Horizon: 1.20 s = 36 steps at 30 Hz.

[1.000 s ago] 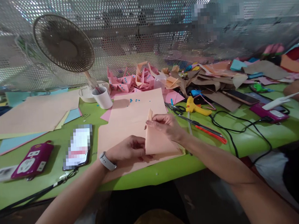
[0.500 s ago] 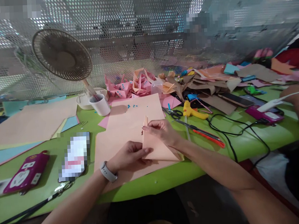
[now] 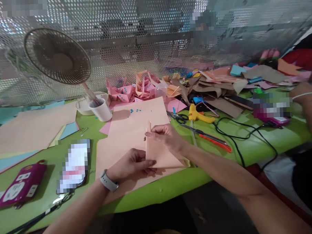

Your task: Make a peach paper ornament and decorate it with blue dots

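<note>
We pinch the peach paper (image 3: 160, 156) with our left hand (image 3: 129, 164) and right hand (image 3: 167, 137); it appears folded over, not yet flattened.

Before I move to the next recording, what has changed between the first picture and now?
The left hand has brought its thumb over the lower left corner of the folded paper and now pinches it there. The camera view has shifted slightly. Unchanged: the right hand pinches the paper's upper edge; glue gun, scissors and white cup stay put.
</note>
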Each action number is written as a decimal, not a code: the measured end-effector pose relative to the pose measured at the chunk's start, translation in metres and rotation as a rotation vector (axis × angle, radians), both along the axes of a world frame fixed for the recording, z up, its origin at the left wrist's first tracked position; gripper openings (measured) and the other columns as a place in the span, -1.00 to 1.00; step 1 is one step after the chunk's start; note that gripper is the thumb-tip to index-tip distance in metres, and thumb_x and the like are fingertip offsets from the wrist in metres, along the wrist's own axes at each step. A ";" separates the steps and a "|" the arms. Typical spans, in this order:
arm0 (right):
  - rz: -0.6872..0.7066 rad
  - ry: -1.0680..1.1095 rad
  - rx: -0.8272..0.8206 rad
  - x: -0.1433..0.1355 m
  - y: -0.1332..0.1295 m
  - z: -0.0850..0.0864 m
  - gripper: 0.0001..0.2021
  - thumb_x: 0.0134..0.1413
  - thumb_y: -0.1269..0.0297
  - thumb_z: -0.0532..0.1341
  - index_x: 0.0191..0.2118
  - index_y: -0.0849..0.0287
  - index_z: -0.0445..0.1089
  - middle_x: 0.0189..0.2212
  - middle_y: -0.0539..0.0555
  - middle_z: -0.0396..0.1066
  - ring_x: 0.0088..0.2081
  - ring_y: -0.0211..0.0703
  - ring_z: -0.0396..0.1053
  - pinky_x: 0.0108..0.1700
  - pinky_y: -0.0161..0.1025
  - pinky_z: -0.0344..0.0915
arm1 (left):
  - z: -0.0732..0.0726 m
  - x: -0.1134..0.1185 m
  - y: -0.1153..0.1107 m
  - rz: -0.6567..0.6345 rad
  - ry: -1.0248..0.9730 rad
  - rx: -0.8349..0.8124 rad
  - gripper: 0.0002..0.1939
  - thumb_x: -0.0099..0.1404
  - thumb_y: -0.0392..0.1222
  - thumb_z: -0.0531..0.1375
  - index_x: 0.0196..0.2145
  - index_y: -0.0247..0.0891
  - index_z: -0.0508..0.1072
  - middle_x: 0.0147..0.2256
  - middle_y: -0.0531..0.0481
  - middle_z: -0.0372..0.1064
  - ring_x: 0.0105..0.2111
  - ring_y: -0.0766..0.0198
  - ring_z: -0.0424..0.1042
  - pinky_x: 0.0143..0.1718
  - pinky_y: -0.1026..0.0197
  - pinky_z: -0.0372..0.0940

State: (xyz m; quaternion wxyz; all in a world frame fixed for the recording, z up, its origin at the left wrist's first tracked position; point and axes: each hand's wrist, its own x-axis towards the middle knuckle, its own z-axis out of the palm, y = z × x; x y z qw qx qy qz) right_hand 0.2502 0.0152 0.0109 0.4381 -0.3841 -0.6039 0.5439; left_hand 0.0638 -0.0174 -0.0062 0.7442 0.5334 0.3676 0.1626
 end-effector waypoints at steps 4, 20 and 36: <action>-0.196 0.198 0.044 0.011 0.021 0.003 -0.67 -0.04 -0.01 0.33 -0.49 0.19 0.48 -0.49 0.03 0.45 -0.47 -0.28 0.33 -0.32 -0.27 0.27 | 0.002 -0.002 0.002 0.034 0.059 0.065 -0.66 0.18 0.04 0.33 -0.39 -0.37 0.58 -0.37 -0.20 0.59 -0.48 0.28 0.53 -0.42 0.31 0.40; 0.079 0.377 -0.346 -0.027 -0.003 -0.024 -0.69 -0.34 0.08 0.50 -0.47 0.17 0.56 -0.49 0.01 0.53 -0.35 -0.18 0.43 -0.12 -0.11 0.35 | -0.016 0.008 0.010 0.727 -0.206 0.311 -0.66 0.00 0.07 0.43 -0.39 -0.26 0.63 -0.39 -0.02 0.59 -0.33 0.11 0.58 -0.11 0.01 0.49; -0.206 0.549 -0.230 -0.001 0.026 -0.016 -0.65 -0.18 -0.04 0.40 -0.34 0.10 0.48 -0.28 0.01 0.50 -0.25 -0.23 0.40 -0.16 -0.25 0.30 | -0.012 0.005 0.011 0.768 -0.182 0.240 -0.64 0.08 0.04 0.40 -0.33 -0.34 0.58 -0.27 -0.19 0.59 -0.18 0.03 0.57 -0.11 0.08 0.46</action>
